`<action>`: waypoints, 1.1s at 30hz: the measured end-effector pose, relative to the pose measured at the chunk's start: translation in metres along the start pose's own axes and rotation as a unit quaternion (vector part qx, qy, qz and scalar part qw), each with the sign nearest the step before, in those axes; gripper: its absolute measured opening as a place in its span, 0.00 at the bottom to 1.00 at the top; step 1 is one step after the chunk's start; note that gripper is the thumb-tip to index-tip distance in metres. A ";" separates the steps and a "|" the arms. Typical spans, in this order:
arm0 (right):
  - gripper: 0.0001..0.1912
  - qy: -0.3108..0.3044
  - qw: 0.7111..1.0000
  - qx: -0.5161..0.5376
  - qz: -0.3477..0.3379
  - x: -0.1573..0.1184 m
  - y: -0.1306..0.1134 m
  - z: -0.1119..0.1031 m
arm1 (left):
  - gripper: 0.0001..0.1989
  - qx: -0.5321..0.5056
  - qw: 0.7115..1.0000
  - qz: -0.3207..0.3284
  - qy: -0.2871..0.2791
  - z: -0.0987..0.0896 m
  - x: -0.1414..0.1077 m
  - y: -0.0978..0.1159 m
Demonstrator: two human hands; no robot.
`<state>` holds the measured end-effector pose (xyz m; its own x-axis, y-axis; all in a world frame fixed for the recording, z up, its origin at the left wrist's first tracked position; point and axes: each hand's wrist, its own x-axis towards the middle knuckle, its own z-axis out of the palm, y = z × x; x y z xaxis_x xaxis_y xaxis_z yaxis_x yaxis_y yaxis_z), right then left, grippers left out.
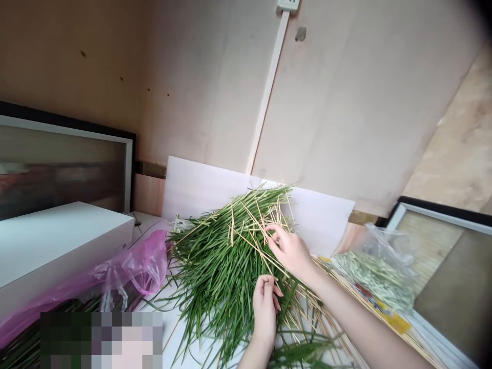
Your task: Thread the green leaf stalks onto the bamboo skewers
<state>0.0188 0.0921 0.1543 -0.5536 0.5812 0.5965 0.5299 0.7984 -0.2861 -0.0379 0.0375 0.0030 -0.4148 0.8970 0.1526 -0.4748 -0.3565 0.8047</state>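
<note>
A big heap of green garlic chives (pixel 215 266) lies on the white tabletop, with thin bamboo skewers (pixel 232 225) scattered over it. My right hand (pixel 290 251) is over the right side of the heap, thumb and fingers pinched on a bamboo skewer among several crossing ones. Lower down, my left hand (pixel 265 302) rests at the heap's front right edge with its fingers curled inward. What lies inside those fingers is hidden. More loose skewers (pixel 303 307) spread beneath and beside my right forearm.
A pink plastic bag (pixel 149 264) lies left of the heap, near a white box (pixel 69 236). At right sits a clear bag (pixel 384 271) of pale green strips. A white board (pixel 207 184) leans at the back wall. Some of the lower left is pixelated.
</note>
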 end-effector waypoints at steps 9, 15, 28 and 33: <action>0.12 0.009 0.927 -0.265 0.264 -0.135 0.146 -0.072 | 0.14 -0.004 1.000 0.014 0.020 0.008 0.001 0.008; 0.09 -0.128 0.852 -0.290 0.416 -0.181 0.217 -0.057 | 0.11 -0.001 0.999 0.031 0.024 0.010 0.000 0.014; 0.12 -0.237 0.827 -0.299 0.414 -0.177 0.232 -0.039 | 0.10 0.011 0.999 0.023 0.021 0.009 0.001 0.015; 0.11 -0.222 0.831 -0.307 0.408 -0.188 0.219 -0.071 | 0.09 0.010 0.999 0.039 0.024 0.012 0.002 0.019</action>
<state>0.2844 0.1471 0.0324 0.0416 0.9990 0.0173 0.9974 -0.0426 0.0579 -0.0385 0.0352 0.0256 -0.4873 0.8528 0.1880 -0.4248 -0.4196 0.8022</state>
